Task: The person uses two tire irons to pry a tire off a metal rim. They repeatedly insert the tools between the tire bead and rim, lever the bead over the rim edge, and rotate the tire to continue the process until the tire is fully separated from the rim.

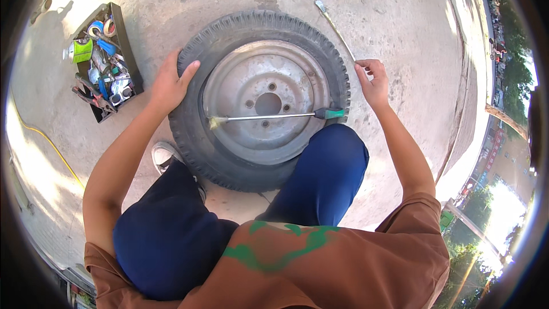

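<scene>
A black tyre (263, 23) on a worn grey metal rim (229, 88) lies flat on the ground before me. My left hand (170, 80) grips its left edge, fingers against the tread and thumb over the sidewall. Beyond the right side, my right hand (373, 80) pinches the near end of a slim metal tyre lever (337, 30), whose flattened tip points away from me. Across the wheel rests a long-shafted tool (271, 117) with a green and black handle and a pale, bristly-looking tip; neither hand touches it.
On the left stands a dark open toolbox (127, 57) packed with pliers, tape rolls and other tools. A yellow cord (51, 142) runs over the concrete. My right knee (337, 149) reaches the tyre's near edge, and a white shoe (163, 154) is beside it.
</scene>
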The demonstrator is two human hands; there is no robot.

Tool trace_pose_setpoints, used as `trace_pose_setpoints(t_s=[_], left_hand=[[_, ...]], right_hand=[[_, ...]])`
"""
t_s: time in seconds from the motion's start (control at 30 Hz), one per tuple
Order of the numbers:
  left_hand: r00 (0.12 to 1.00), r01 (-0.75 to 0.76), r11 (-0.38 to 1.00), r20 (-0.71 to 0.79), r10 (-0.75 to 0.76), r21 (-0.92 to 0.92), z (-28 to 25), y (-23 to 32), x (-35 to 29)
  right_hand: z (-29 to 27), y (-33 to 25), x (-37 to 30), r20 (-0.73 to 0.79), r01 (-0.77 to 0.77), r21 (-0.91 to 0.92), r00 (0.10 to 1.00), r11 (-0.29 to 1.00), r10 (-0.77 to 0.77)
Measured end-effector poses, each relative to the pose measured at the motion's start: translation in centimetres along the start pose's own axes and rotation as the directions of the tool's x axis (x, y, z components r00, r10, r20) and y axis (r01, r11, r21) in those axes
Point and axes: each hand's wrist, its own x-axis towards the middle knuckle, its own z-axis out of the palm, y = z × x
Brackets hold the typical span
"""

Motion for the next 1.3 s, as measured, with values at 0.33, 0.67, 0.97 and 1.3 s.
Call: trace_pose_setpoints(t_s=[0.33,0.67,0.97,1.3], left_hand=[[0.962,0.119,0.988,0.234,-0.14,0.102,-1.2,2.6,3.7],[0.821,0.137,0.962,0.517,-0.244,0.236,-3.4,4.4,6.6],[0.823,-0.047,0.976,0.563,-0.082,0.211,-2.6,4.1,8.3],[0.806,-0.11,0.981,0.592,-0.006,0.16,-3.3,2.5,8.7]], right_hand=[[3.0,13.0,1.7,0.161,-0.138,-0.616,0.942,0.775,0.296],[-3.6,4.4,3.1,0.305,-0.512,-0.158,0.788,0.845,0.535],[4.1,12.2,4.3,0.397,-0.398,-0.154,0.813,0.904,0.426],[1.1,1.4,5.7,0.318,-0.138,-0.466,0.896,0.874,0.311]])
